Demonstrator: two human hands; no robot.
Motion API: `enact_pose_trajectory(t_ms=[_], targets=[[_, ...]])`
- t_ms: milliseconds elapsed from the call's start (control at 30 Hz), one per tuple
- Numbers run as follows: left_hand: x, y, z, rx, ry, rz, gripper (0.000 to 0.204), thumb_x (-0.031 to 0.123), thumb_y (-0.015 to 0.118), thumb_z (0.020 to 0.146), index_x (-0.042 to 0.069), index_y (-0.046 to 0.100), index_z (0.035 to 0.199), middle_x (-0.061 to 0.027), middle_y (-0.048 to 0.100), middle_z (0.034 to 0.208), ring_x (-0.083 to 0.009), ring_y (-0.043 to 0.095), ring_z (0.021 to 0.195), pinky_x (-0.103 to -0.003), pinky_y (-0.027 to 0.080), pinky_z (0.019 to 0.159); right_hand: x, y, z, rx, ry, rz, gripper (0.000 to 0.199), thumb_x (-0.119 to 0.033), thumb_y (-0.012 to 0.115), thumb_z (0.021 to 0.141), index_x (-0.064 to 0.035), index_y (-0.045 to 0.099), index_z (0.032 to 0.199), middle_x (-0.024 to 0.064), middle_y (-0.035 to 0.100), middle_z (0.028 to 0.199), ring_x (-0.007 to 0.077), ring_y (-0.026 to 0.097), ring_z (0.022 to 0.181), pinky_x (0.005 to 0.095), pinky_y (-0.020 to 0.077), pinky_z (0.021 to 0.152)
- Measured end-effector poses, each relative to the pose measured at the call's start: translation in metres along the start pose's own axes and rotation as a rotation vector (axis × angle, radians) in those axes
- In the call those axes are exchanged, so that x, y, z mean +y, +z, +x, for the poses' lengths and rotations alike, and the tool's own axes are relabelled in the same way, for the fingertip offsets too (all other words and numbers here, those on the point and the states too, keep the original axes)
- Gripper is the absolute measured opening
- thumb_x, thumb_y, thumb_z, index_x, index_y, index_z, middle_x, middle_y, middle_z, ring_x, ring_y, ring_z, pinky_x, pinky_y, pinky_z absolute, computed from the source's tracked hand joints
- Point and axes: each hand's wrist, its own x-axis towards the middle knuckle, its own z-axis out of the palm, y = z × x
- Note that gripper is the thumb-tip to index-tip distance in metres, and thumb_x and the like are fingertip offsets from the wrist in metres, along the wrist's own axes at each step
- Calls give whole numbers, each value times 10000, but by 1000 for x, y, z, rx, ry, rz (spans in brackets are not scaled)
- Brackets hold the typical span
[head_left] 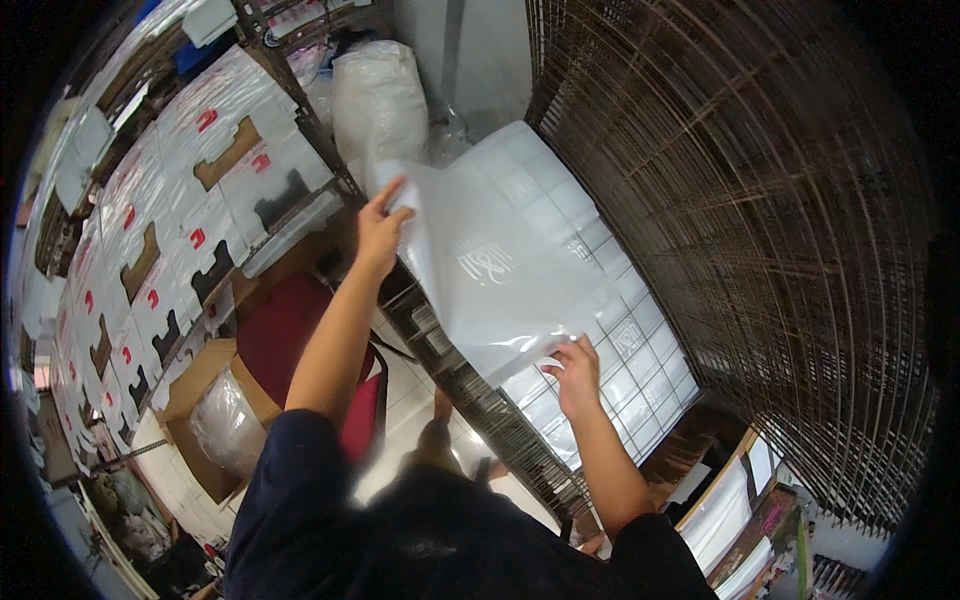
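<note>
A frosted, see-through plastic sheet (pixel 520 290) with a pale printed mark is stretched between my hands, its near edge lifted and curving. My left hand (pixel 380 232) pinches its corner at the left, thumb and fingers closed on the edge. At the near right corner, my right hand (pixel 577 378) grips the sheet between thumb and fingers. Beneath it lies a wire grid rack shelf (pixel 655 400), its thin bars crossing over similar pale printed sheets below. Part of that shelf is hidden by the lifted sheet.
Many raised wire grid shelves (pixel 740 200) stand at the right. White boxes (pixel 170 210) with cut-outs are stacked at the left. A red chair (pixel 285 335) and an open carton (pixel 195 385) with clear plastic are near my left arm. A wrapped white bundle (pixel 378 100) stands beyond.
</note>
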Motion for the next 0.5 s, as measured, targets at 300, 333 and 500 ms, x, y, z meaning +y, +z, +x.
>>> enact_pose_trajectory(t_ms=[300,333,500], targets=[[-145,-94,61,242,-201,365,439,39,597,694,18,553,1130,-100,595,990,-156,544,866,-269,429,768,119,34,166,185,70,-313,193,-43,555,760,-67,452,922,53,550,766,131,538,655,272,432,512],[-148,-88,62,255,-283,343,426,69,606,684,7,568,1104,-92,608,949,-152,543,861,-269,428,763,131,30,180,234,94,-339,210,-39,562,755,-64,453,932,62,554,772,136,546,653,276,438,512],[-209,-113,66,320,-206,624,434,41,581,668,16,576,1102,-82,614,814,-134,551,682,-265,444,647,151,27,212,338,229,-431,274,-22,582,728,-52,458,970,100,577,801,164,585,651,286,462,521]])
